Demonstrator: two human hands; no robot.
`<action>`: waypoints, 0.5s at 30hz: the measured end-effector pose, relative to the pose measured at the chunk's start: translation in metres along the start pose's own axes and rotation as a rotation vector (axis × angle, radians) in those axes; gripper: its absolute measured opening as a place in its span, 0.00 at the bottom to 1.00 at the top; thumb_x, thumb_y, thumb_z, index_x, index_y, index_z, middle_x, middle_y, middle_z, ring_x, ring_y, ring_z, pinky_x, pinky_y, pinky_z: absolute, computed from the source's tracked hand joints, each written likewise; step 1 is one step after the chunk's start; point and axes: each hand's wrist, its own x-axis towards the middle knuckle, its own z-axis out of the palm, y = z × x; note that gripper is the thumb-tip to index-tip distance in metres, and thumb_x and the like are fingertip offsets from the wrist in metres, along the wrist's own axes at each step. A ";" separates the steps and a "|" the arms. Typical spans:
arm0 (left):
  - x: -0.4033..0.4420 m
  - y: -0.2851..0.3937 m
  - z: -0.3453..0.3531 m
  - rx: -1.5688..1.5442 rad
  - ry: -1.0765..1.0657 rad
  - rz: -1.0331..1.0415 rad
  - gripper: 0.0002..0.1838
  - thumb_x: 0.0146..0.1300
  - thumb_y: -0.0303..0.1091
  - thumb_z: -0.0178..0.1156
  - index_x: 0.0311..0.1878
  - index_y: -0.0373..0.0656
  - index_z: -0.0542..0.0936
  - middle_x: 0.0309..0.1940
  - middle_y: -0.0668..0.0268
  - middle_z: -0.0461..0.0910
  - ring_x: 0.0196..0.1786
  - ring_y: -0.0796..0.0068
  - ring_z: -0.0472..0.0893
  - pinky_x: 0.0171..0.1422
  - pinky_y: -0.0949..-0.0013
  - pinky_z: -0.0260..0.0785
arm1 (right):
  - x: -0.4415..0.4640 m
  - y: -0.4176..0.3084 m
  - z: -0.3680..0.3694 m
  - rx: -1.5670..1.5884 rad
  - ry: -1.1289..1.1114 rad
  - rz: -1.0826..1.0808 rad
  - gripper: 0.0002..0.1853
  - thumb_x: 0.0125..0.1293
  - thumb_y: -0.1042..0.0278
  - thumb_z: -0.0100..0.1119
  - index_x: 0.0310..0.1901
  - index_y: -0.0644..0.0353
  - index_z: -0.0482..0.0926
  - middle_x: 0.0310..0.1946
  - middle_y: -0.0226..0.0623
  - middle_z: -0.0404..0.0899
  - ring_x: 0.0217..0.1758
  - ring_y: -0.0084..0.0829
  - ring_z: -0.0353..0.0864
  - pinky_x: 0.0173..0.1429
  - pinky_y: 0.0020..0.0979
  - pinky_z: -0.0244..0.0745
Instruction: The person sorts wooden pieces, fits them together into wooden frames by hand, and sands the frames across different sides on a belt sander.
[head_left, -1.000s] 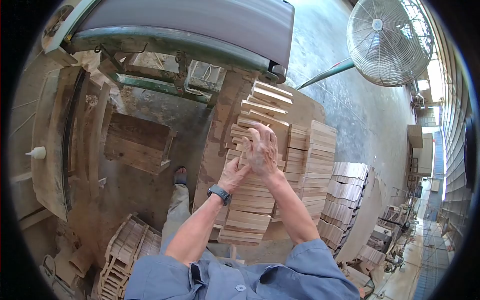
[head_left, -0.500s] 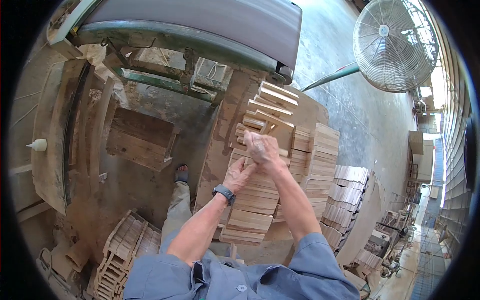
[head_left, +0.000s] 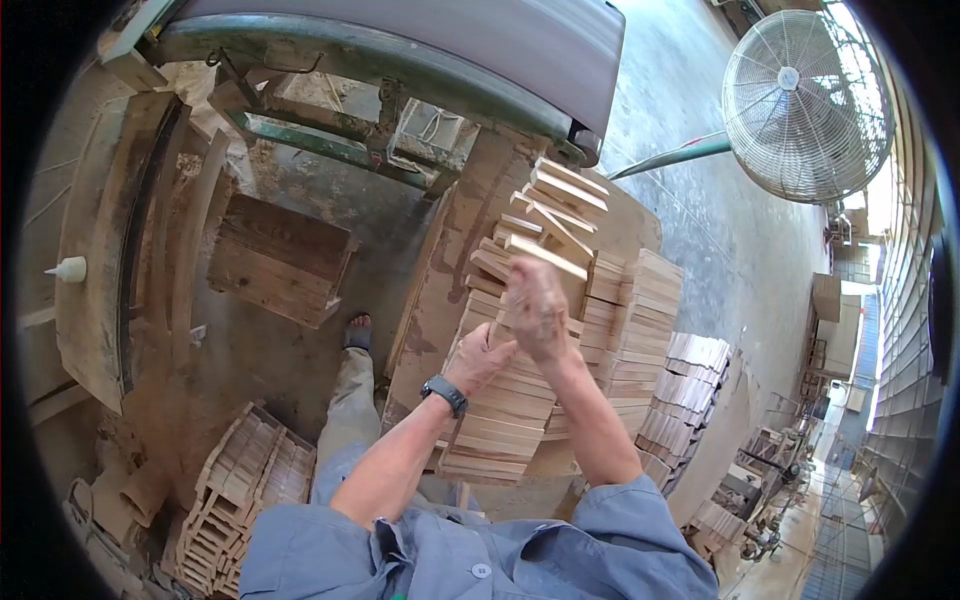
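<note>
My left hand (head_left: 478, 360), with a dark watch on the wrist, is closed at the near part of the stacked wooden strips (head_left: 500, 415). Its thumb and fingers seem to pinch the end of a wooden strip (head_left: 496, 328), partly covered by the hands. Just right of it and a little farther off, my right hand (head_left: 540, 308) is smeared by motion, so its grip is unclear. A pale loose strip (head_left: 546, 257) lies at its fingertips. Beyond, several more loose strips (head_left: 568, 190) lie crosswise and tilted on the board tabletop (head_left: 455, 260).
A belt machine (head_left: 400, 60) stands along the far side. Stacked strips (head_left: 645, 310) rise on the right, with more bundles (head_left: 685, 385) beyond the table. A pedestal fan (head_left: 805, 105) is at the far right. On the left are a wooden box (head_left: 275, 260) and a low pile of pieces (head_left: 245, 480).
My hands have moved slightly apart, the right one rightward and turned more upright. A pale strip now shows above its fingertips. The whole view has shifted slightly.
</note>
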 end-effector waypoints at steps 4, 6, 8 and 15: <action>-0.002 -0.012 0.000 -0.220 -0.130 -0.078 0.20 0.62 0.44 0.66 0.47 0.38 0.77 0.37 0.71 0.79 0.40 0.83 0.72 0.45 0.73 0.69 | -0.021 0.005 0.011 -0.235 -0.434 0.162 0.13 0.70 0.60 0.48 0.38 0.60 0.78 0.32 0.48 0.80 0.38 0.48 0.81 0.42 0.43 0.75; -0.009 -0.014 0.000 -0.181 -0.133 -0.116 0.19 0.63 0.44 0.65 0.48 0.38 0.77 0.38 0.71 0.80 0.41 0.83 0.73 0.46 0.73 0.69 | -0.015 0.020 0.021 -0.248 -0.455 0.175 0.18 0.71 0.58 0.45 0.27 0.57 0.77 0.18 0.48 0.76 0.25 0.50 0.80 0.39 0.46 0.76; -0.017 0.000 0.001 -0.259 -0.122 -0.025 0.18 0.64 0.43 0.64 0.48 0.38 0.77 0.40 0.71 0.80 0.41 0.84 0.73 0.47 0.74 0.69 | 0.006 0.048 0.029 -0.262 -0.504 0.193 0.18 0.71 0.57 0.45 0.29 0.58 0.77 0.21 0.48 0.78 0.28 0.49 0.81 0.40 0.46 0.76; -0.017 -0.006 -0.003 -0.192 -0.063 -0.122 0.19 0.64 0.45 0.65 0.46 0.38 0.78 0.37 0.71 0.81 0.39 0.84 0.75 0.45 0.75 0.69 | 0.024 0.007 0.010 -0.343 -0.035 -0.173 0.16 0.68 0.59 0.52 0.50 0.61 0.76 0.43 0.49 0.78 0.47 0.49 0.77 0.49 0.43 0.74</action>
